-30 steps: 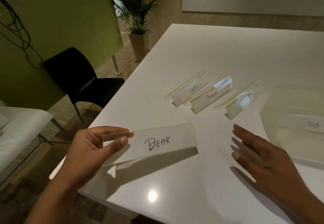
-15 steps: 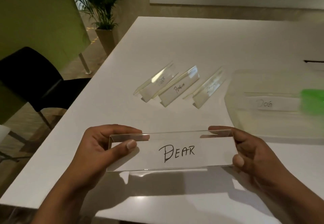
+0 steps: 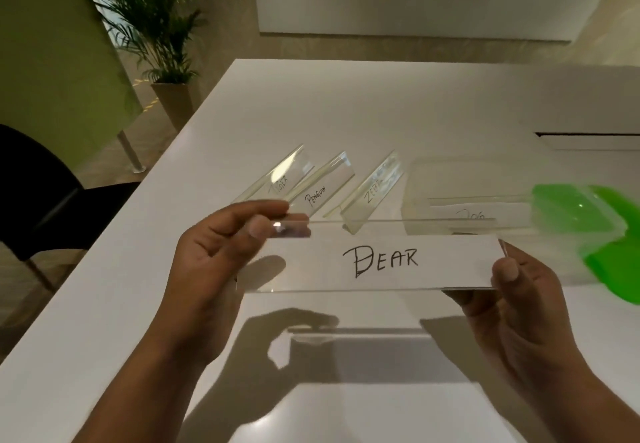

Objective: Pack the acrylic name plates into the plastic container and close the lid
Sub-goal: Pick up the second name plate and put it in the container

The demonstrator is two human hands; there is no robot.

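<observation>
A clear acrylic name plate [image 3: 377,262] with a white card reading "BEAR" is held in the air above the white table [image 3: 346,113]. My left hand [image 3: 214,255] pinches its left end and my right hand [image 3: 519,290] grips its right end. Three more name plates lie on the table behind it: one at the left [image 3: 280,179], one marked "PENGUIN" [image 3: 322,189], and one at the right [image 3: 374,193]. The clear plastic container [image 3: 433,172] sits at the right with a "DOG" plate [image 3: 471,212] inside. Its green lid [image 3: 595,234] lies against its right side.
A black chair [image 3: 31,193] stands off the table's left edge. A potted palm [image 3: 162,44] and a green partition [image 3: 52,44] are beyond it. A dark slot [image 3: 588,135] runs across the table at the far right.
My right hand came off the table and took the plate's right end. Both hands then lifted the plate higher and carried it to the right, toward the container.
</observation>
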